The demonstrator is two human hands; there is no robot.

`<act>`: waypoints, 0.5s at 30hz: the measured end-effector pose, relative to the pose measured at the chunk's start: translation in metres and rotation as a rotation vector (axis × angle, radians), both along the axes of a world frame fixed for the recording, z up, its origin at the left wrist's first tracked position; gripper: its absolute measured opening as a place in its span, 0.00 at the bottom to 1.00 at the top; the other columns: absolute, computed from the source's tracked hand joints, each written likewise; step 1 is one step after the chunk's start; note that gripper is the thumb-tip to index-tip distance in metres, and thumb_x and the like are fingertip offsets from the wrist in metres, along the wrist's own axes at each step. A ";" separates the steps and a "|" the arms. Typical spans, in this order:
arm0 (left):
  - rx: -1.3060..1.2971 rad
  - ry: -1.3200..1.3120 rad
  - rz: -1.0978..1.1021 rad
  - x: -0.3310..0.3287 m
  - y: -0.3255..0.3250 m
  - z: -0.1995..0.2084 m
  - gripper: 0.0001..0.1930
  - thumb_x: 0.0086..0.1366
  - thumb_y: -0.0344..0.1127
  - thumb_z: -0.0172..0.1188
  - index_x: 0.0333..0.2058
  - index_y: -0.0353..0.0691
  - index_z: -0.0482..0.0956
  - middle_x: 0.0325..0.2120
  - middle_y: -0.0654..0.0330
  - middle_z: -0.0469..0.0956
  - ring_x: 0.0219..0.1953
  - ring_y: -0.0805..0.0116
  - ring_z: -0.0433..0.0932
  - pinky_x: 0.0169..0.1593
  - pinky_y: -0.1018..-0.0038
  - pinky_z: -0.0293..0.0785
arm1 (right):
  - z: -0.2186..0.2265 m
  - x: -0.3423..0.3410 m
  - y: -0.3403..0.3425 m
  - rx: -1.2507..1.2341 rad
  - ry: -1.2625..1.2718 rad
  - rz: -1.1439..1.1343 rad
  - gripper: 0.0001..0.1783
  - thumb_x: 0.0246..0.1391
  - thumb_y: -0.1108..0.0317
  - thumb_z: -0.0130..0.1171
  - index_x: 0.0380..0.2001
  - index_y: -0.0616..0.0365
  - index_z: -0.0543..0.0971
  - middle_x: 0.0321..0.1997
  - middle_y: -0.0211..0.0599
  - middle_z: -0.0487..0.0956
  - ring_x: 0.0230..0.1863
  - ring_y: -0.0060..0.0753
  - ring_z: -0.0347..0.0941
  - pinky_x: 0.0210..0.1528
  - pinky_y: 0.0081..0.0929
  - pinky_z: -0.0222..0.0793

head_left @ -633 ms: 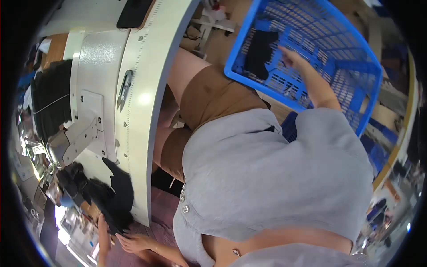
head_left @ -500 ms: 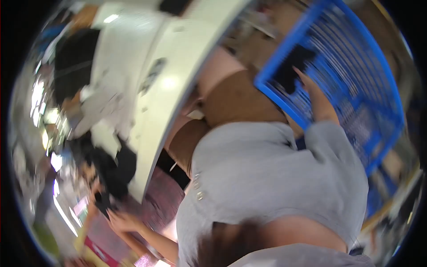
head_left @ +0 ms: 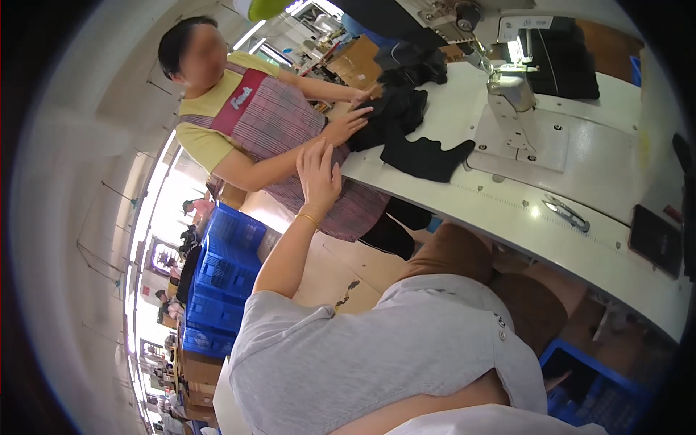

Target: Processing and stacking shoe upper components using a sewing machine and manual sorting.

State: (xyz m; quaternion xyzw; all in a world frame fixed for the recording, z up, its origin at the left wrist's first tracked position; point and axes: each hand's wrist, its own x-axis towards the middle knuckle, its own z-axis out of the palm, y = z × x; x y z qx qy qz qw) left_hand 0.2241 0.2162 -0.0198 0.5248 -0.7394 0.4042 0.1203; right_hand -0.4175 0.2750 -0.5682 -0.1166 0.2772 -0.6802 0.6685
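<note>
Finding the black cloth piece [head_left: 424,159] lying on the table [head_left: 507,194] by a dark bundle [head_left: 391,119] under a co-worker's hands [head_left: 346,127]. Holding the left hand [head_left: 319,177] out near those, with fingers extended and gripping nothing. Showing a mere fingertip of the right hand [head_left: 557,381] at the blue basket [head_left: 602,371], being unable to tell its grip. Seemingly being at a reaching step, calling for clearing the co-worker's forearm [head_left: 264,171].

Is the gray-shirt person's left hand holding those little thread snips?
No, the thread snips lie on the white sewing machine table, well away from that left hand.
</note>
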 end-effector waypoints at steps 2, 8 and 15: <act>0.006 -0.013 -0.023 0.003 -0.004 -0.004 0.25 0.55 0.30 0.61 0.54 0.34 0.73 0.58 0.50 0.69 0.62 0.52 0.65 0.69 0.53 0.51 | 0.015 -0.024 0.014 -0.009 0.090 0.013 0.36 0.58 0.49 0.58 0.63 0.60 0.68 0.61 0.38 0.74 0.61 0.42 0.70 0.64 0.41 0.63; 0.059 0.024 -0.145 -0.013 -0.028 -0.026 0.22 0.53 0.28 0.61 0.50 0.35 0.75 0.57 0.49 0.70 0.61 0.52 0.66 0.66 0.53 0.55 | 0.093 -0.088 0.065 -0.021 0.383 0.043 0.37 0.55 0.52 0.61 0.63 0.61 0.67 0.61 0.39 0.74 0.61 0.42 0.70 0.64 0.41 0.64; 0.211 0.378 -0.381 -0.026 -0.040 -0.084 0.21 0.53 0.25 0.61 0.48 0.34 0.76 0.52 0.48 0.72 0.54 0.47 0.72 0.57 0.58 0.68 | 0.242 -0.054 0.056 -0.131 0.683 0.020 0.39 0.51 0.54 0.65 0.63 0.62 0.67 0.60 0.41 0.75 0.60 0.43 0.71 0.64 0.40 0.64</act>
